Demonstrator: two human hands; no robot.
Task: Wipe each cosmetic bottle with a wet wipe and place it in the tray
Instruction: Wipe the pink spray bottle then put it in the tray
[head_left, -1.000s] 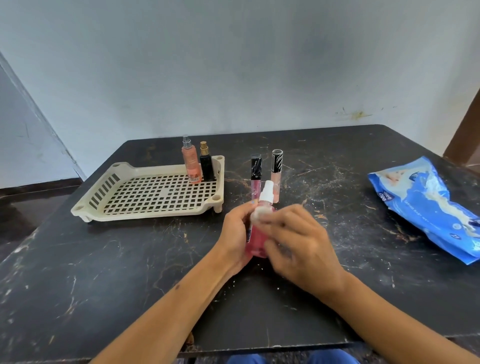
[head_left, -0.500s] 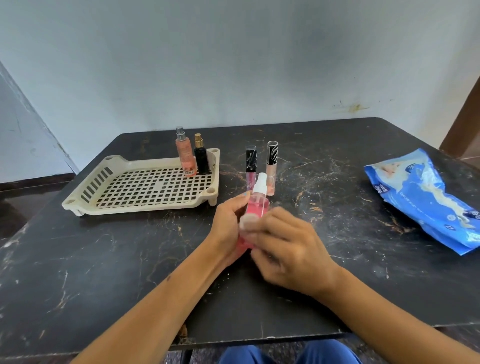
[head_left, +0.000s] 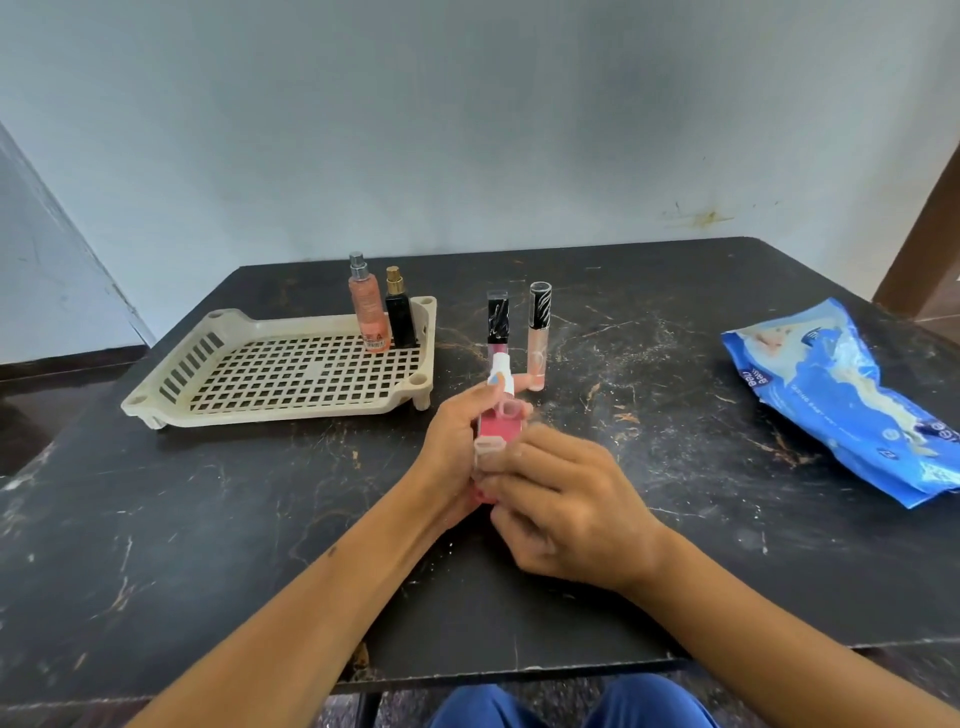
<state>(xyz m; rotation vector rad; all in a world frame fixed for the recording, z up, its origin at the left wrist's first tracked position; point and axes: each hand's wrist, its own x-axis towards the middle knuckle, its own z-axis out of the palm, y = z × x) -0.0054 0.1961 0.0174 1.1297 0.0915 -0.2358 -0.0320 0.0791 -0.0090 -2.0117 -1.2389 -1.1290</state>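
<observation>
Pink bottle (head_left: 498, 427) between left hand (head_left: 457, 441) and right hand (head_left: 566, 512) (upright).

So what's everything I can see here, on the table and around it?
Perforated plastic tray: one, cream, left on the table.
Peach spray bottle: one, silver top, standing in the tray's far right corner.
Black bottle: one, gold cap, beside the peach one in the tray.
Lip gloss tubes: two, pinkish with dark caps, upright on the table right of the tray.
Wet wipe pack: one, blue, table's right side.
Table: one, black marbled.
Pink spray bottle: one, white nozzle, held in both hands.
Left hand: grips the pink bottle.
Right hand: curled against that bottle.
</observation>
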